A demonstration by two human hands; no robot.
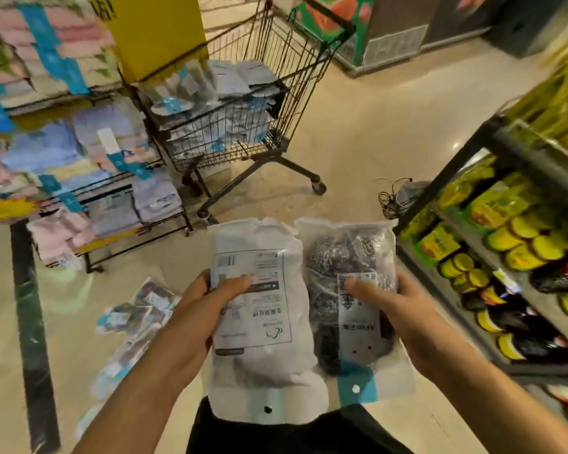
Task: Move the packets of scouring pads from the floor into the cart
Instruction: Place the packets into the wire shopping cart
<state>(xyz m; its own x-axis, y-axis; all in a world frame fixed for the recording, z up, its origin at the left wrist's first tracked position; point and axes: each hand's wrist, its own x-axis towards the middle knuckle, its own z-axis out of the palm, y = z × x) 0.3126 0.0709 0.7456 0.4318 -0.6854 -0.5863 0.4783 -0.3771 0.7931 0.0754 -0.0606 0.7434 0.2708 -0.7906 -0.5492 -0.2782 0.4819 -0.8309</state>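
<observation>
Head view shows two clear plastic packets of scouring pads held up side by side. Left hand point(191, 309) grips the white-backed packet point(259, 309). Right hand point(404, 309) grips the packet of grey steel pads point(348, 257). More packets point(135, 312) lie on the floor; the black wire cart point(243, 103) stands ahead, holding others.

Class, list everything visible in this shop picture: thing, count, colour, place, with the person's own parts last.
white packet: one, printed back facing up, in left hand
clear packet: one, dark scouring pads inside, in right hand
floor packets: several, blurred, lower left
cart: one, dark wire, ahead, many packets inside
cloth racks: pastel stacks, left
shelf: yellow and green goods, right
cable: dark, on floor by shelf
left hand: grip on white packet
right hand: grip on clear packet
</observation>
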